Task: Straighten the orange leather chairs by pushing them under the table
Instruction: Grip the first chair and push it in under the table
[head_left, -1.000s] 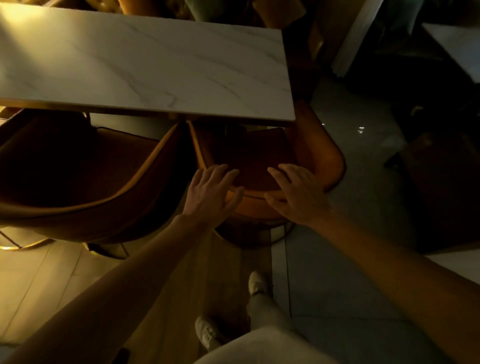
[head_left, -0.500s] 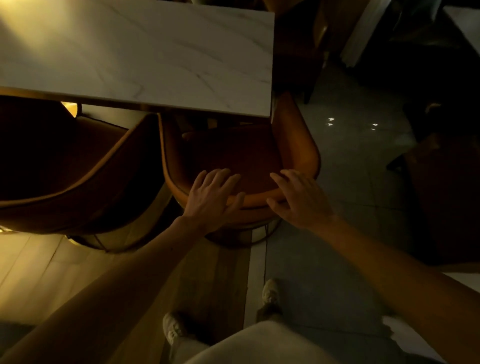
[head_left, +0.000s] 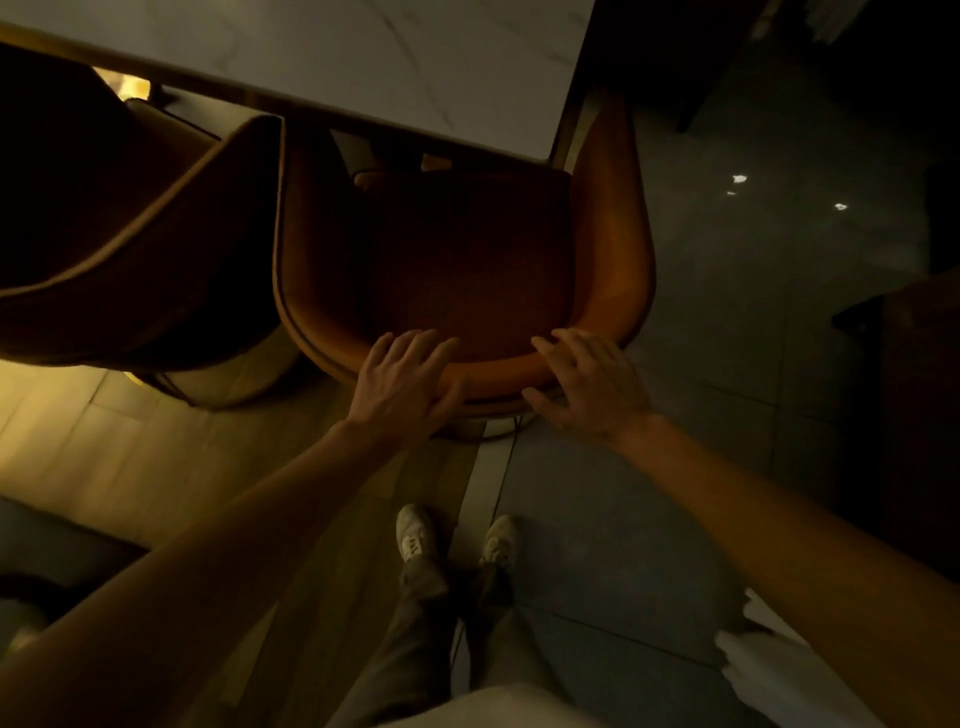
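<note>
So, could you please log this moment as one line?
orange chair: partly under table; left hand: on its back; right hand: on its back

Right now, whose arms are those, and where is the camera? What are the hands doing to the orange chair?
Those arms belong to a person, not a machine. The camera sits on the person's head and looks down, so you see their own arms, trousers and shoes below. This is the only view.

The left hand and the right hand both lie on the top edge of the orange chair's curved back, with fingers over the rim, as if to push. Nothing is being carried.

The front of the chair's seat is under the white marble table, and its back sticks out. A second chair stands just to the left. The room is dim, so small details are hard to see.
</note>
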